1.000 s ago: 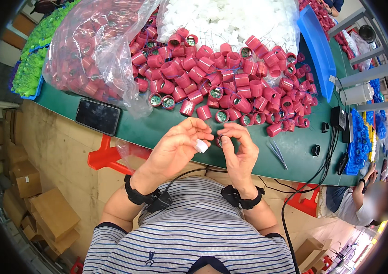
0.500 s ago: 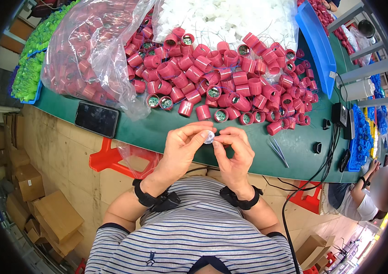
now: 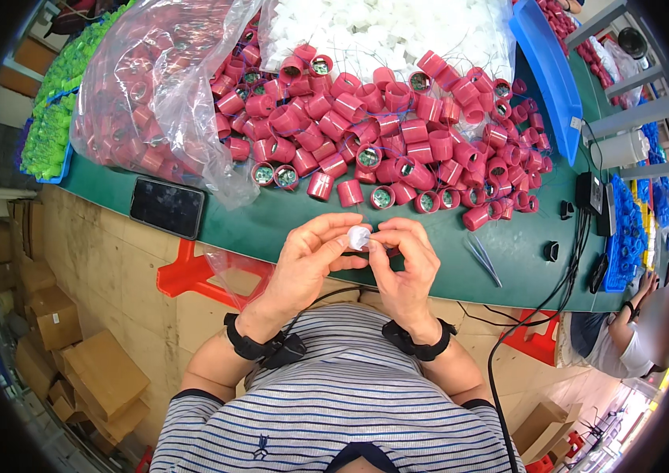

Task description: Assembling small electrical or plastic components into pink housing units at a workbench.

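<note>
L hand (image 3: 311,251) pinches a small white pc (image 3: 359,237) from its 9 o'clock side; R hand's (image 3: 407,260) fingertips close in narrow at 3 o'clock, prob. touching, exact grip can't tell. Pc is held over the green table's (image 3: 524,276) near edge: roundish, pale, detail too small. Prob. mid-handling, not yet set down. Tweezers (image 3: 483,261) lie approx. 3-4 o'clock, untouched. At 12 o'clock, red cups (image 3: 349,192) heaped loose, some w/ green boards; beyond, many white pcs (image 3: 390,35), so plenty prob. left.
</note>
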Demonstrator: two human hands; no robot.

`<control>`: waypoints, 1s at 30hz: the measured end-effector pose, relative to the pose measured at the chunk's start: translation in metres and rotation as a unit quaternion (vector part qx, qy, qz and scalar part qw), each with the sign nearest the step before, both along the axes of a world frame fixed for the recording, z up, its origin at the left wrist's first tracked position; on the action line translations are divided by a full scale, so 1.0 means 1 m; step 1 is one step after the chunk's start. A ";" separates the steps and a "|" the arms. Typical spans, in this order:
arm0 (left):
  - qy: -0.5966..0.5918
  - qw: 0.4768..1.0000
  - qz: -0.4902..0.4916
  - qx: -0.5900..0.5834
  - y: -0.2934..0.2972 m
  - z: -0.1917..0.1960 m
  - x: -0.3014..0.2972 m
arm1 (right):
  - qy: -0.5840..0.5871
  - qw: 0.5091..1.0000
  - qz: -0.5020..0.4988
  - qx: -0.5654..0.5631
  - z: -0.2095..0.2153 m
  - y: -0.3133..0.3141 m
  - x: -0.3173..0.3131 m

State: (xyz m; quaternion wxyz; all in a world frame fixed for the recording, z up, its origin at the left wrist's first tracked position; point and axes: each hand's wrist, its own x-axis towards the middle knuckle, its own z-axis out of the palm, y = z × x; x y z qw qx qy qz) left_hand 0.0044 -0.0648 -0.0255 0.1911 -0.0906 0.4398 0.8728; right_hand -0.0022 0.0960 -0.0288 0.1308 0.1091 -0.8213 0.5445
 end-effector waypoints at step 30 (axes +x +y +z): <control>0.047 0.994 -0.024 -0.100 -0.004 -0.001 0.000 | 0.040 0.996 -0.001 0.076 -0.003 0.001 -0.003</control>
